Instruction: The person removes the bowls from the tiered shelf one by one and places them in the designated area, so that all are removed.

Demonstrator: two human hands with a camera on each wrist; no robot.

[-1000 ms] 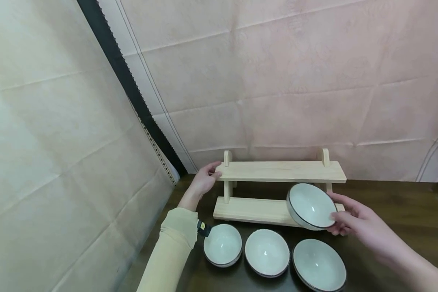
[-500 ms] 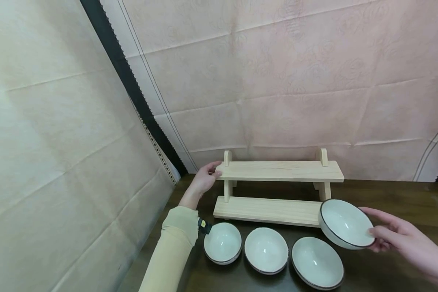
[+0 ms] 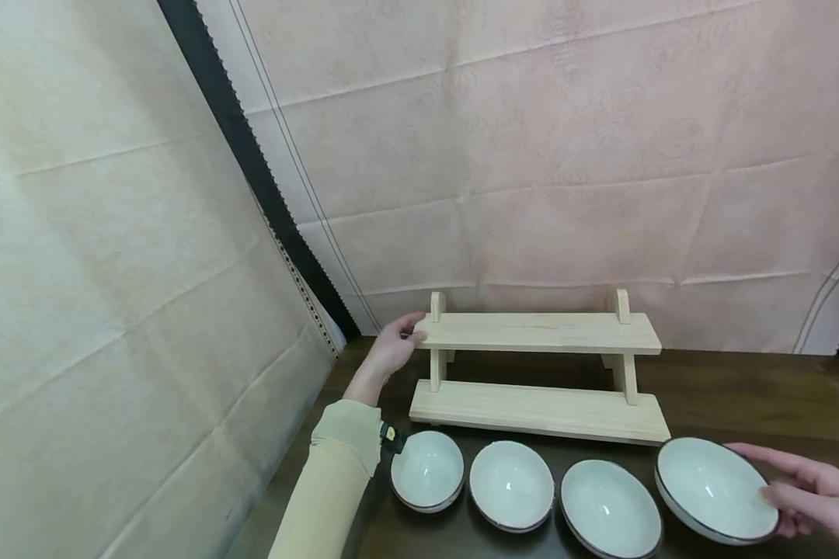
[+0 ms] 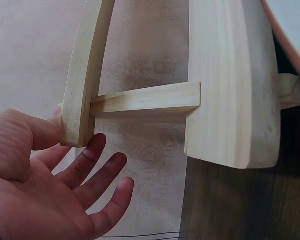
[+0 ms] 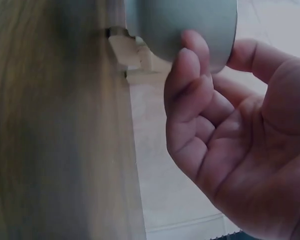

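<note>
At the right end of the row, my right hand grips a white dark-rimmed bowl by its right side. In the right wrist view the thumb and curled fingers pinch the bowl's wall; whether its base touches the table I cannot tell. My left hand holds the left end of the upper board of a two-tier wooden shelf rack. Seen from the left wrist, the thumb lies on one side of that board with fingertips at the other, the remaining fingers loosely bent.
Several more white bowls stand in front of the rack: a small one at left, a middle one and a larger one. The dark wooden table meets pale fabric walls behind and at left.
My right hand has carried the bowl off the lower board's right end, rightward and toward me, to beside the row of bowls. The left hand has stayed on the rack.
</note>
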